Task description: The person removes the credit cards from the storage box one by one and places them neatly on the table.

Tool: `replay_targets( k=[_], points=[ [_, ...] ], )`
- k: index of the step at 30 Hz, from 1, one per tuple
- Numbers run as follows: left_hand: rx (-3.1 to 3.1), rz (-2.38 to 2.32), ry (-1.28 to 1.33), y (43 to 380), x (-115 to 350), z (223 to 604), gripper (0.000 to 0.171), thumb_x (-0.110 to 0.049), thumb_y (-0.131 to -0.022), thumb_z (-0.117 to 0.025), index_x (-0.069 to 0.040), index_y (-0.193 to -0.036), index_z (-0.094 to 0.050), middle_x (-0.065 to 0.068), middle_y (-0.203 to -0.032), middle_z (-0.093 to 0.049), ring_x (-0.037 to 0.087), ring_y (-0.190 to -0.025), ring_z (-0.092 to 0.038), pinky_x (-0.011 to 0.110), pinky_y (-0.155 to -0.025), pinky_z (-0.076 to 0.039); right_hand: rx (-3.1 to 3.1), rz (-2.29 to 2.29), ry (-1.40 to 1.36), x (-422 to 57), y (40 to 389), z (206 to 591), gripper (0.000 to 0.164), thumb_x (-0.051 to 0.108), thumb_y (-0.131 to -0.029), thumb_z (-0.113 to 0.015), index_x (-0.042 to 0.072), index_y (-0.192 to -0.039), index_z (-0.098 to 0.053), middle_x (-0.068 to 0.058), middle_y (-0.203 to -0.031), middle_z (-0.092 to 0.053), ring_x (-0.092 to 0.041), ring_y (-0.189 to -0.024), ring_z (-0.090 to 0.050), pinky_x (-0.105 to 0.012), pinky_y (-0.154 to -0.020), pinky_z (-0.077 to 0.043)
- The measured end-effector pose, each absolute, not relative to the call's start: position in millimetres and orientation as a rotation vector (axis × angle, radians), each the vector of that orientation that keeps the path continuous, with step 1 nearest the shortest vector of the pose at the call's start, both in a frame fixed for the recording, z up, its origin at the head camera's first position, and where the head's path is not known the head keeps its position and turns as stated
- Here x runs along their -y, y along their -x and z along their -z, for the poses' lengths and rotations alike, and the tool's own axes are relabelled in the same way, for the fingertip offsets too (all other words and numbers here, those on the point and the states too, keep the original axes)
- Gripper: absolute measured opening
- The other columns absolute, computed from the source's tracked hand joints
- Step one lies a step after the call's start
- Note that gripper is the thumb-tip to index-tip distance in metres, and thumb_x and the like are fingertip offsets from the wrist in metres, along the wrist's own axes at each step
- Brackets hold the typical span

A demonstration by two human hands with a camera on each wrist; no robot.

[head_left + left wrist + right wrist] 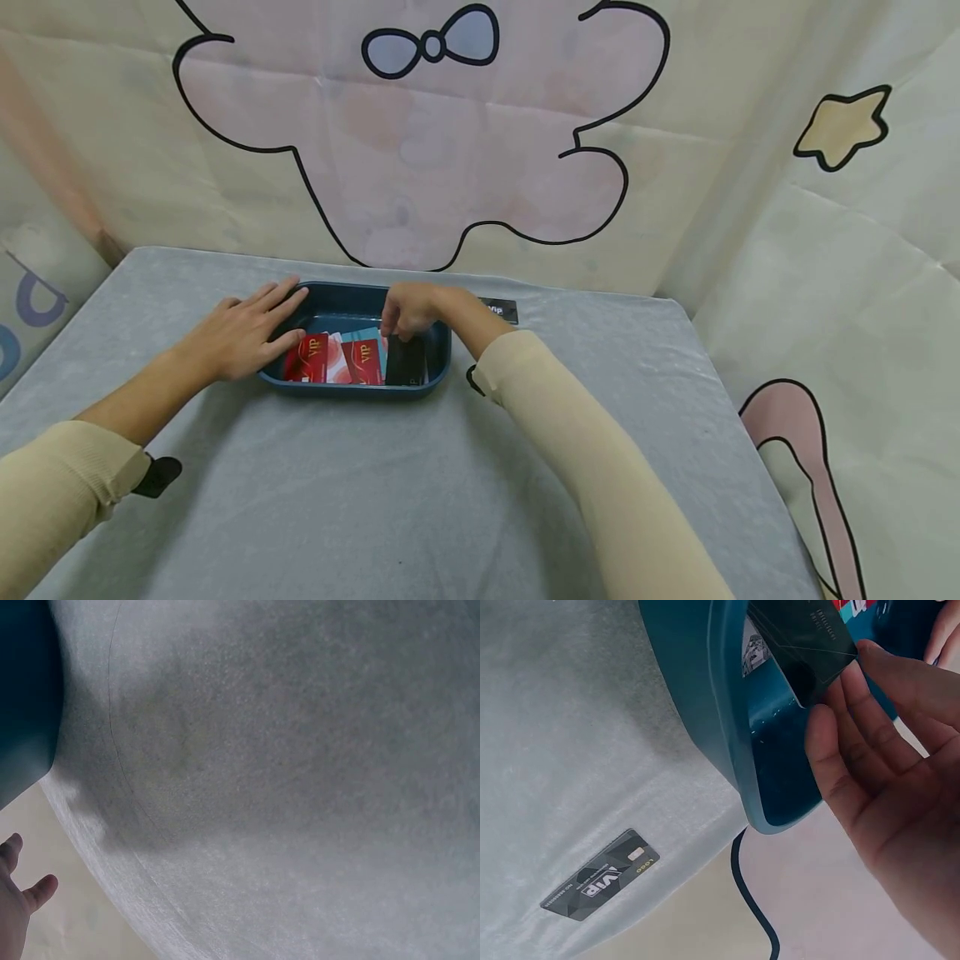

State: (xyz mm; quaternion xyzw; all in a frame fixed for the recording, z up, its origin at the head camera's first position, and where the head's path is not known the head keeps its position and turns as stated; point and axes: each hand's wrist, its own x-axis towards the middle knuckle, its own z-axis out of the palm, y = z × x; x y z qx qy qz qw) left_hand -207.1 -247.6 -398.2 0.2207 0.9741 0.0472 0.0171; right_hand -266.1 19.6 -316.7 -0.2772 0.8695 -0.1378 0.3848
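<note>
A dark blue tray [352,392] holds several cards. My left hand [243,329] rests at the tray's left end, fingers straight and spread, the thumb by a red VIP card [307,358]. In the left wrist view only part of that hand [15,907] shows. My right hand [416,308] reaches down into the tray's right side. It pinches the edge of a black card [806,649] between thumb and fingers. Left of the black card lie a second red card [363,362], a pink-and-white card [337,360] and a light blue card [362,335], partly overlapped.
A dark grey VIP card [600,875] lies on the table near its back edge, just outside the tray's right end. Grey cloth [360,492] covers the table. A printed curtain [480,150] hangs right behind it.
</note>
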Motion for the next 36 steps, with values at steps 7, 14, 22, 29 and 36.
replay_targets(
  k=[7, 14, 22, 29, 36],
  points=[
    [-3.030, -0.164, -0.673, 206.7, 247.1, 397.5, 0.074, -0.044, -0.098, -0.052, -0.003, -0.156, -0.028, 0.023, -0.162, -0.019, 0.047, -0.144, -0.024, 0.073, -0.102, -0.031, -2.243, 0.343, 0.810, -20.2, 261.6, 314.7, 0.022, -0.005, -0.095, -0.058, 0.000, -0.113, -0.071, -0.009, -0.111, -0.067, -0.020, -0.097, -0.058, -0.027, -0.084, -0.054],
    [-3.016, -0.129, -0.691, 207.1, 248.1, 397.7, 0.075, -0.046, -0.099, -0.048, -0.002, -0.156, -0.027, 0.024, -0.162, -0.018, 0.049, -0.143, -0.024, 0.072, -0.101, -0.033, -2.265, 0.330, 0.905, -21.8, 260.5, 314.0, 0.020, -0.009, -0.093, -0.056, -0.002, -0.105, -0.071, -0.013, -0.101, -0.065, -0.018, -0.084, -0.054, -0.023, -0.069, -0.051],
    [-3.018, -0.114, -0.695, 208.3, 247.7, 396.8, 0.075, -0.047, -0.099, -0.049, -0.002, -0.156, -0.026, 0.024, -0.162, -0.017, 0.049, -0.143, -0.024, 0.072, -0.101, -0.033, -2.344, 0.324, 0.891, -38.1, 266.4, 291.1, 0.020, -0.009, -0.092, -0.055, -0.001, -0.104, -0.068, -0.009, -0.093, -0.060, -0.018, -0.080, -0.055, -0.025, -0.066, -0.052],
    [-3.026, -0.138, -0.682, 207.6, 246.5, 395.4, 0.076, -0.045, -0.099, -0.051, -0.003, -0.156, -0.027, 0.024, -0.162, -0.018, 0.048, -0.144, -0.024, 0.072, -0.102, -0.032, -2.432, 0.392, 0.843, -63.8, 276.9, 270.7, 0.022, -0.010, -0.090, -0.056, 0.000, -0.105, -0.068, -0.012, -0.104, -0.062, -0.024, -0.088, -0.056, -0.030, -0.072, -0.055],
    [-3.020, -0.150, -0.675, 206.9, 246.7, 395.7, 0.075, -0.045, -0.099, -0.051, -0.003, -0.156, -0.027, 0.023, -0.162, -0.018, 0.048, -0.144, -0.023, 0.072, -0.102, -0.031, -2.497, 0.471, 0.827, -83.2, 284.3, 260.7, 0.022, -0.010, -0.088, -0.056, 0.000, -0.103, -0.068, -0.012, -0.098, -0.062, -0.024, -0.084, -0.057, -0.031, -0.071, -0.055]
  ],
)
